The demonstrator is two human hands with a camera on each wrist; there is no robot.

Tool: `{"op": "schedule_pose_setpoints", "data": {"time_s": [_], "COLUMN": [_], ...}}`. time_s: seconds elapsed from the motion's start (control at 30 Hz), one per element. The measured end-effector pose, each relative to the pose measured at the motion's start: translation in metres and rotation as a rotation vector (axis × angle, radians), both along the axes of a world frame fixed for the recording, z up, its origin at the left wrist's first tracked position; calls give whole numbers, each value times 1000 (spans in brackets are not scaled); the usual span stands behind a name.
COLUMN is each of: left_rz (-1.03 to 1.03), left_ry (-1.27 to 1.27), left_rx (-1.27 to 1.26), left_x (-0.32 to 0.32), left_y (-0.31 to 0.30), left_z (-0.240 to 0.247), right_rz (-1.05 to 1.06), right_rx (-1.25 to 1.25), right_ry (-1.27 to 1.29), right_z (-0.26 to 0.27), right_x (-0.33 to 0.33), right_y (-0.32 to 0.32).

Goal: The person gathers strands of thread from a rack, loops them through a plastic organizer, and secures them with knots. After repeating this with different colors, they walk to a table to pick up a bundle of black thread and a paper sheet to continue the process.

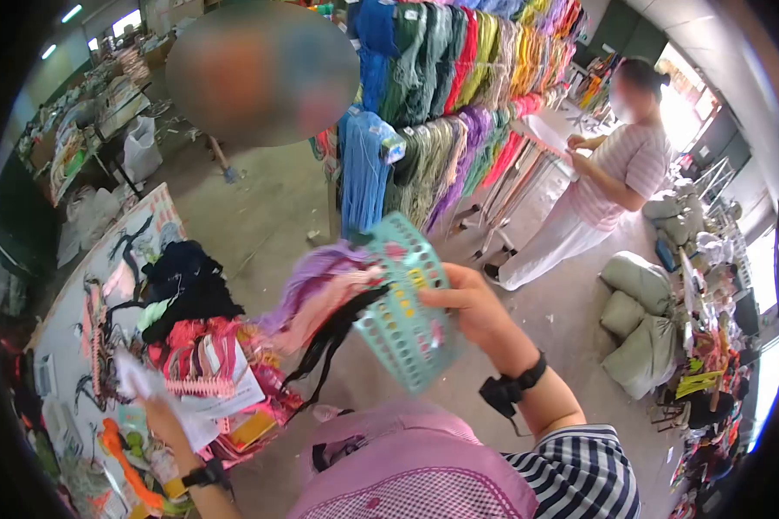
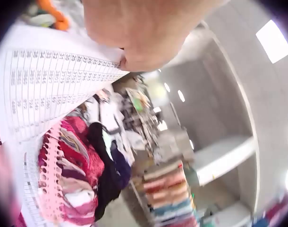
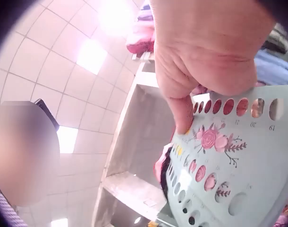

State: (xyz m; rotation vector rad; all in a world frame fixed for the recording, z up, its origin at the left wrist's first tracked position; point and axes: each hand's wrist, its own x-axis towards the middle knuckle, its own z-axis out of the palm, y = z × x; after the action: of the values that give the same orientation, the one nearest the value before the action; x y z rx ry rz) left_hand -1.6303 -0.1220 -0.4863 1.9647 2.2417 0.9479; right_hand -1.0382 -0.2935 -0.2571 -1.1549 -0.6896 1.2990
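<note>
My right hand (image 1: 480, 311) grips a pale green thread card (image 1: 426, 350), its thumb on the face. Rows of round holes and printed pink flowers show on the card in the right wrist view. Purple thread (image 1: 325, 268), pink thread and black thread (image 1: 327, 333) trail from its left side. Over the table, my left hand (image 1: 166, 426) pinches a white paper sheet (image 2: 45, 82) printed with columns of numbers. Below the sheet lies a pink holed card (image 2: 52, 177) strung with red, pink and pale threads.
A heap of black thread (image 1: 190, 285) and an orange skein (image 1: 125, 463) lie on the table (image 1: 78, 324). Ahead stands a rack of colored skeins (image 1: 459, 91). Another person (image 1: 619, 160) stands at the right near stuffed sacks (image 1: 640, 346).
</note>
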Motion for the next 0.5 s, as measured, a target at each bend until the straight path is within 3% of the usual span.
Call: {"op": "schedule_pose_setpoints", "data": {"time_s": [0.03, 0.1, 0.17, 0.33, 0.47, 0.5], "left_rz": [-9, -586, -779, -1238, -1478, -1558], "left_ry": [-10, 15, -73, -312, -388, -305], "left_rx": [-256, 360, 55, 111, 133, 85], "left_x": [94, 177, 255, 457, 584, 609], "left_y": [-23, -31, -70, -168, -231, -241], "left_z": [88, 103, 139, 213, 239, 236], "right_rz": [-48, -117, -168, -343, -455, -493], "right_rx": [-6, -36, -17, 28, -22, -42], "right_ry": [0, -32, -2, -13, -217, -250], "right_z": [-1, -11, -10, -9, -9, -10], "right_x": [11, 33, 49, 86, 113, 119], "right_y": [-22, -65, -109, -202, -271, -285]}}
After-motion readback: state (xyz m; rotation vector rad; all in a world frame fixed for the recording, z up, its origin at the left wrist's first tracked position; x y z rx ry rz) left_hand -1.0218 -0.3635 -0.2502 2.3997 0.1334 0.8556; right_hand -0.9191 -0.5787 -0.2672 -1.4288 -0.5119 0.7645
